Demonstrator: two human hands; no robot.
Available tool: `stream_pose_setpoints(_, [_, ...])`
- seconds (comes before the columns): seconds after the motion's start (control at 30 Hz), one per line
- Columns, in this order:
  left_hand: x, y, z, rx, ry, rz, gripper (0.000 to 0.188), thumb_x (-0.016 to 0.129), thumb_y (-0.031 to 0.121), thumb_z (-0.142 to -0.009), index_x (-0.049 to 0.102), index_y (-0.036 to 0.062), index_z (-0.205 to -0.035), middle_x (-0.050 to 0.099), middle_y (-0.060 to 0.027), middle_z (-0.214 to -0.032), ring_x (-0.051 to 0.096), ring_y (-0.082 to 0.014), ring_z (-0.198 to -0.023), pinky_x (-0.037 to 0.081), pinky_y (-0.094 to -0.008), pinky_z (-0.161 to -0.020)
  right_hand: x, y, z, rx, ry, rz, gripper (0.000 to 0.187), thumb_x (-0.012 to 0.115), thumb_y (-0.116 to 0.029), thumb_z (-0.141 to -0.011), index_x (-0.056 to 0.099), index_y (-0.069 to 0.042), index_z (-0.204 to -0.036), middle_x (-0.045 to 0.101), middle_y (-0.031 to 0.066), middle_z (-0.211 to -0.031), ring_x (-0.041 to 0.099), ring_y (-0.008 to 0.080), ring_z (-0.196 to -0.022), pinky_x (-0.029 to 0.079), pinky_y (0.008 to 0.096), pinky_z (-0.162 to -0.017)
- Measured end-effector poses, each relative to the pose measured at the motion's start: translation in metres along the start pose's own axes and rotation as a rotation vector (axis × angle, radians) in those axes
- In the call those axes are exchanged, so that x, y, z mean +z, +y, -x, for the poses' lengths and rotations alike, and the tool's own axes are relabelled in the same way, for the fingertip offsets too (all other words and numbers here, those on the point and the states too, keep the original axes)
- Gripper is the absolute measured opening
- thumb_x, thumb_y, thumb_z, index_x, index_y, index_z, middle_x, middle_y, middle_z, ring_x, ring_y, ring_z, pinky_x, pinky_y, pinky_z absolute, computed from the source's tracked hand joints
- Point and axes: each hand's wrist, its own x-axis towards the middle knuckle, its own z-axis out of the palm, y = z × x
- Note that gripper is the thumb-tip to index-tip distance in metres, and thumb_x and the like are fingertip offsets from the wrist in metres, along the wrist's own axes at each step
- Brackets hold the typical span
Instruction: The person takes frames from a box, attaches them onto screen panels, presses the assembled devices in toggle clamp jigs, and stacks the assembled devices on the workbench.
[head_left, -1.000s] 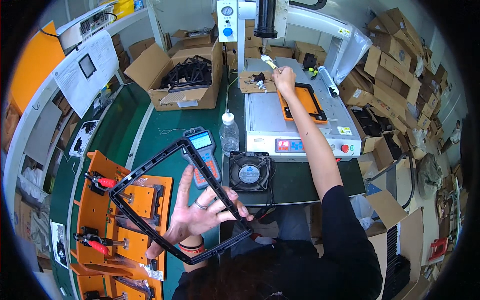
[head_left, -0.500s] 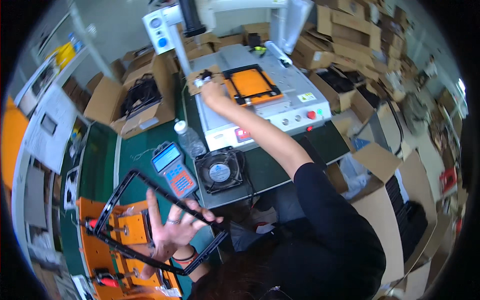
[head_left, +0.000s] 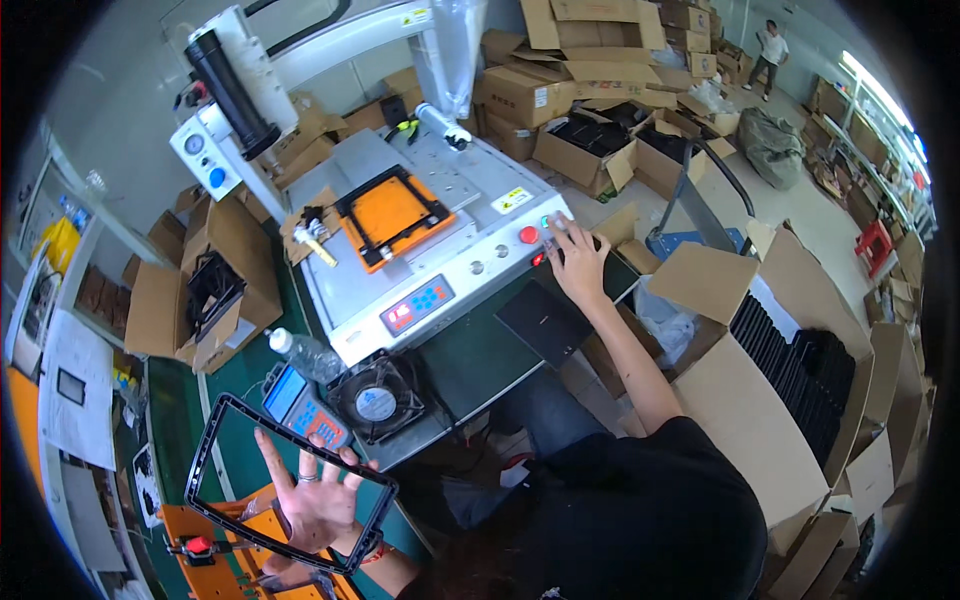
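Observation:
My left hand (head_left: 318,500), fingers spread, holds a thin black rectangular frame (head_left: 208,445) at the lower left, and the palm shows through its opening. My right hand (head_left: 578,268) is at the right front corner of a white benchtop machine (head_left: 465,240). Its fingers are stretched and apart, with the fingertips over a small green button (head_left: 546,221), beside a red round button (head_left: 528,235). Whether a finger presses the green button I cannot tell. On the machine's bed lies an orange fixture plate (head_left: 390,212) carrying another black frame (head_left: 358,243).
A black fan (head_left: 376,402), a handheld keypad device (head_left: 305,408) and a clear bottle (head_left: 305,352) stand near the machine. Orange clamp fixtures (head_left: 190,520) lie below my left hand. Cartons of black parts (head_left: 800,370) flank the right. A person (head_left: 768,58) stands far back.
My right hand has left the small items beside the fixture and moved right to the machine's front buttons. My left hand still holds the black frame, now turned slightly. The view has swung right.

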Motion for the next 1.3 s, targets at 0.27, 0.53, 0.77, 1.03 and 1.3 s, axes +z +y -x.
stream_pose_setpoints(0.27, [0.003, -0.049, -0.019, -0.141, 0.035, -0.041, 0.135, 0.078, 0.062, -0.061, -0.018, 0.0195, -0.147, 0.024, -0.0274, -0.145, 0.035, -0.0493, -0.127, 0.027, -0.0675, -0.102, -0.030, 0.013, 0.000, -0.156, -0.295, -0.227, 0.052, 0.061, -0.039, -0.086, 0.050, -0.020, -0.133, 0.050, 0.0091, -0.135, 0.047, 0.0287, -0.122, 0.026, 0.0527, -0.103])
stream_pose_setpoints(0.53, [0.008, -0.077, -0.026, -0.264, 0.021, -0.077, 0.137, 0.079, 0.064, -0.056, -0.012, 0.0203, -0.148, 0.020, -0.0299, -0.145, 0.036, -0.0512, -0.123, 0.031, -0.0656, -0.100, -0.089, 0.014, 0.107, -0.437, -0.818, -0.208, 0.083, 0.067, -0.055, -0.074, 0.032, -0.027, -0.145, 0.029, 0.0050, -0.151, 0.028, 0.0308, -0.139, 0.008, 0.0659, -0.108])
stream_pose_setpoints(0.77, [0.002, -0.093, -0.030, -0.267, -0.024, -0.066, 0.134, 0.075, 0.070, -0.054, -0.004, 0.0186, -0.149, 0.021, -0.0339, -0.142, 0.036, -0.0522, -0.124, 0.032, -0.0639, -0.101, -0.099, 0.019, 0.095, -0.537, -0.589, -0.205, 0.058, 0.058, -0.010, -0.077, 0.050, -0.022, -0.134, 0.049, 0.0111, -0.136, 0.047, 0.0244, -0.126, 0.036, 0.0400, -0.106])
stream_pose_setpoints(1.03, [0.014, -0.089, -0.030, -0.287, 0.116, -0.074, 0.130, 0.072, 0.071, -0.058, -0.001, 0.0144, -0.149, 0.027, -0.0312, -0.141, 0.041, -0.0457, -0.123, 0.035, -0.0545, -0.102, -0.153, -0.070, 0.044, -0.244, -0.129, -0.731, 0.035, 0.056, -0.004, -0.077, 0.067, -0.008, -0.110, 0.066, 0.0125, -0.112, 0.063, 0.0287, -0.106, 0.050, 0.0360, -0.091])
stream_pose_setpoints(1.3, [0.006, -0.079, 0.014, -0.411, 0.270, -0.098, 0.118, 0.080, 0.051, -0.059, 0.016, 0.0010, -0.146, 0.025, -0.0165, -0.147, 0.027, -0.0310, -0.136, 0.021, -0.0458, -0.110, -0.204, -0.155, 0.051, -0.659, 0.005, -0.784, 0.025, 0.064, -0.013, -0.083, 0.067, -0.017, -0.108, 0.066, 0.0100, -0.112, 0.065, 0.0238, -0.104, 0.053, 0.0338, -0.087])
